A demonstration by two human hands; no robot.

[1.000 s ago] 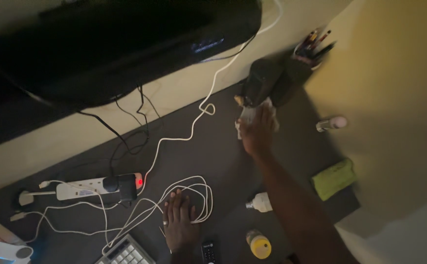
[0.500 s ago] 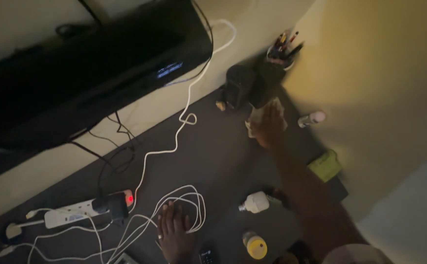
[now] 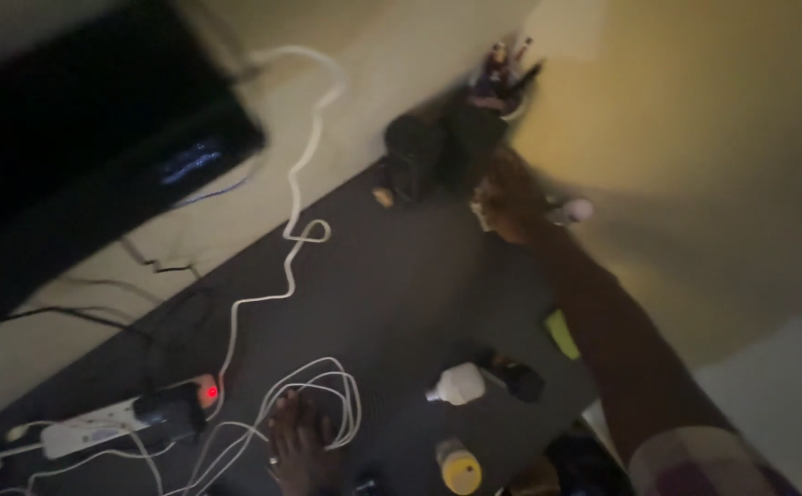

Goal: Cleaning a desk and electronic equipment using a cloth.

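right hand [image 3: 509, 204] is way out at the dark pouch [image 3: 438, 154], grip too blurry to tell. left hand [image 3: 302, 443] rests flat, open, on the white cables [image 3: 327, 404]. nothing lifted yet.

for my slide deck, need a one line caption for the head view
Right hand reaches toward a dark box; left hand rests on white cables.

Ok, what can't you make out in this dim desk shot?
- Right hand, head view: motion blur hides whether it holds anything.
- Left hand: cut off by the bottom edge, resting on the white cables.
- Dark objects by the wall: too dark to identify.
- Pen holder: contents blurred.
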